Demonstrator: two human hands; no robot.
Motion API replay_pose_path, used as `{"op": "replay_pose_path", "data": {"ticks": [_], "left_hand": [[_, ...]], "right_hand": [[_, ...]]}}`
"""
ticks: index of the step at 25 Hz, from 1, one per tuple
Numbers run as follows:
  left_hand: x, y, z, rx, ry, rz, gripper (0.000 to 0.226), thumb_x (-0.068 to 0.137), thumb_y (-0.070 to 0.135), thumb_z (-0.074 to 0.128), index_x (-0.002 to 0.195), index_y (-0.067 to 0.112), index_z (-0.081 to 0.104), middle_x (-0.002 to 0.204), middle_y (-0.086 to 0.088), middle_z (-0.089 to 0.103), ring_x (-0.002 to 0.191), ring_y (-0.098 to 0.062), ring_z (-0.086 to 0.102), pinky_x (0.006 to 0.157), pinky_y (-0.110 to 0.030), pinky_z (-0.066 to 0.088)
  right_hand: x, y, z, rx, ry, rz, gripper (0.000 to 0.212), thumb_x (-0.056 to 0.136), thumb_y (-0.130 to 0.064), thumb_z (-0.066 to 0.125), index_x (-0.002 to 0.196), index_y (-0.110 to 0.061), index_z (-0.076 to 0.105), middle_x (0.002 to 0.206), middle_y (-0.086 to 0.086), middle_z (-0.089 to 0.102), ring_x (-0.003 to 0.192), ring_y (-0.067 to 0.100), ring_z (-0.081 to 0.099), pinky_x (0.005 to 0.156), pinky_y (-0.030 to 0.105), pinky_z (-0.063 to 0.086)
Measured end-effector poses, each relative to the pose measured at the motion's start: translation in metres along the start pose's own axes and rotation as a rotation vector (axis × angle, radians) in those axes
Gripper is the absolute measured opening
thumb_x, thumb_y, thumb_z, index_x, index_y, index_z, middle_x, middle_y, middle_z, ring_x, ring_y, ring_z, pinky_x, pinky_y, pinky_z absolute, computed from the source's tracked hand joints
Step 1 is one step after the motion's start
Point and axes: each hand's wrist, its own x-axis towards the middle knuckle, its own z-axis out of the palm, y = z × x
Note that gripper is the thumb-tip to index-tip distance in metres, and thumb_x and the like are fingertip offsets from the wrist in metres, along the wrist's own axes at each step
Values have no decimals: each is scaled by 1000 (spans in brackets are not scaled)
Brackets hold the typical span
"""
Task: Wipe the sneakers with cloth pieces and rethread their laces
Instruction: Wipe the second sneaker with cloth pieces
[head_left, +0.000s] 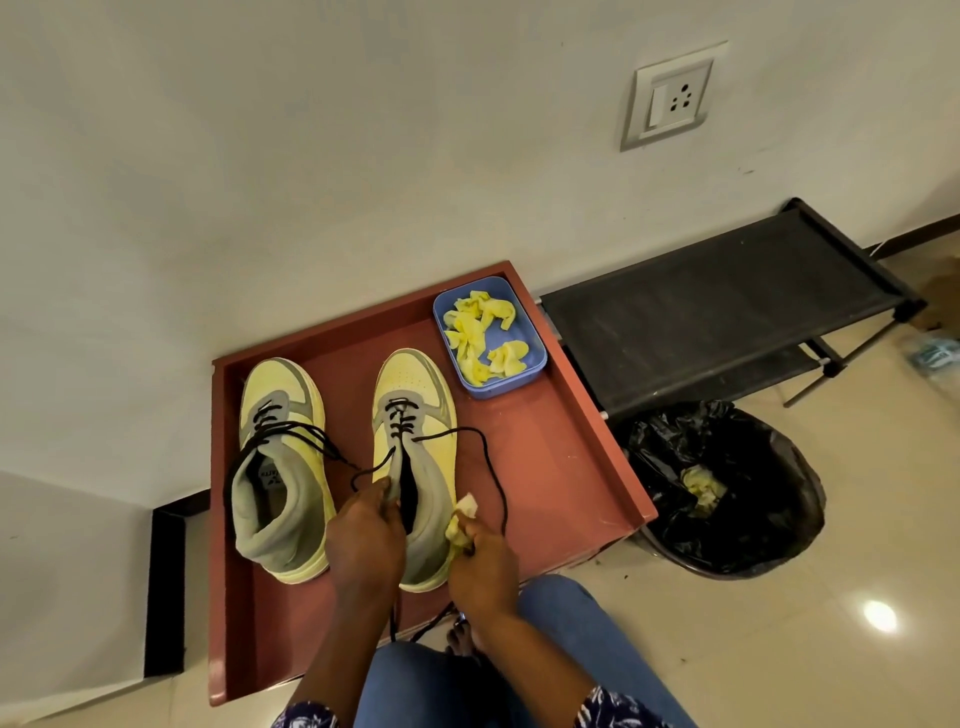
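Two yellow-and-grey sneakers stand side by side on a red tray, toes toward the wall. The left sneaker has loose black laces. My left hand grips the collar and tongue of the right sneaker. My right hand pinches a crumpled yellow cloth piece against that sneaker's right side. Its black lace loops out loose over the tray.
A blue container of several yellow cloth pieces sits at the tray's far right corner. A bin lined with a black bag holding used cloth stands right of the tray, a black shoe rack behind it. My knees are below.
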Motion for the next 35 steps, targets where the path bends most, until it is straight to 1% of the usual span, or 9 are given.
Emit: {"op": "replay_pose_path", "data": {"ticks": [6, 9, 13, 16, 18, 22, 26, 30, 35], "left_hand": [[3, -5, 2, 29, -26, 42, 24, 87, 7, 56, 109, 5, 66, 100, -20, 68, 91, -37, 62, 71, -34, 45], [5, -10, 4, 58, -39, 79, 23, 88, 8, 56, 107, 6, 67, 96, -20, 68, 87, -37, 62, 67, -35, 45], [6, -13, 6, 67, -41, 100, 22, 87, 8, 56, 106, 7, 68, 95, -18, 68, 86, -36, 63, 67, -35, 45], [6, -14, 6, 55, -32, 126, 24, 87, 7, 57, 109, 7, 68, 99, -17, 69, 89, -34, 64, 70, -34, 47], [5, -14, 6, 40, -16, 121, 24, 87, 7, 57, 109, 7, 68, 100, -16, 69, 89, -34, 64, 70, -34, 47], [4, -13, 6, 35, -5, 130, 22, 87, 7, 57, 106, 6, 69, 97, -16, 69, 86, -34, 64, 68, -33, 46], [2, -10, 4, 17, 13, 129, 24, 86, 5, 59, 108, 3, 68, 100, -18, 69, 89, -35, 65, 72, -34, 48], [3, -11, 4, 4, -5, 123, 24, 85, 5, 60, 107, 5, 68, 101, -16, 69, 89, -34, 64, 72, -33, 47], [6, -15, 6, 23, -18, 145, 25, 84, 3, 60, 107, 6, 69, 101, -14, 70, 90, -34, 65, 72, -33, 48]], "right_hand": [[20, -19, 5, 242, 46, 109, 47, 88, 4, 38, 126, -18, 56, 124, 3, 59, 107, 19, 55, 92, 27, 45], [50, -41, 6, 200, 99, 87, 47, 87, 1, 38, 125, -19, 57, 124, 6, 60, 111, 25, 55, 92, 30, 44], [75, -70, 4, 133, 73, -29, 40, 87, 0, 37, 120, -13, 56, 121, 12, 60, 104, 25, 54, 79, 23, 38], [87, -75, 3, -13, 11, -151, 44, 88, 1, 36, 129, -10, 51, 129, 14, 56, 116, 30, 52, 88, 26, 40], [81, -68, 3, -102, -30, -271, 40, 88, 2, 39, 124, -4, 55, 126, 15, 58, 116, 31, 53, 91, 30, 41], [48, -39, 0, -6, -68, -429, 36, 93, 1, 42, 125, -5, 56, 124, -2, 57, 117, 7, 49, 94, 5, 35], [37, -11, -5, -22, -93, -515, 45, 89, 8, 43, 130, -11, 50, 131, -12, 45, 124, -5, 40, 106, 6, 27], [68, -17, -11, -288, -92, -548, 51, 86, 12, 39, 135, -5, 43, 145, 8, 38, 137, 16, 34, 108, 8, 16], [111, -52, -7, -457, -145, -554, 50, 88, 6, 39, 137, -2, 40, 148, 15, 34, 140, 24, 30, 112, 23, 21]]}}
